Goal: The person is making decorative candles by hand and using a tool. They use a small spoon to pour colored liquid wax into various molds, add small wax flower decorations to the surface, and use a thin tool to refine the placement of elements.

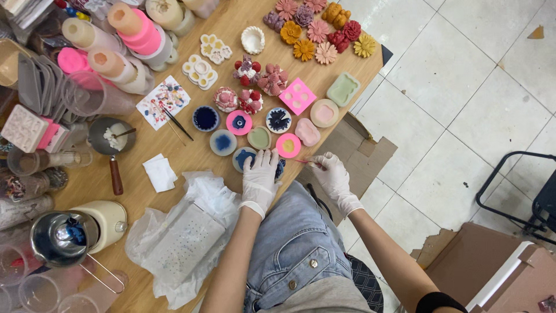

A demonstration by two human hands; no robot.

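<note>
The left hand, gloved in white, is pressing down flat, fingers spread, over a small round mould at the table's near edge; blue filling is showing beside the fingers. Whether it is gripping the mould or only steadying it, I cannot tell. The right hand, also gloved, is pinching a thin pink stick, its tip pointing toward that same mould.

Just behind, more little moulds are sitting in a cluster: a blue dish filled with dark navy, a pink round with a blue centre, a white one holding a dark blue shape, a grey one with a blue blot, a pale green heart mould, and a bright pink round with a yellowish heart. Further right, a square pink mould and a green bear mould are lying near the edge.

To the left, a small pan is holding white lumps and a stirrer. A steel jug is sitting on a cream base near the corner, something blue inside. A crumpled clear bag is lying beside the left forearm. Finished flowers are spreading across the far end.
</note>
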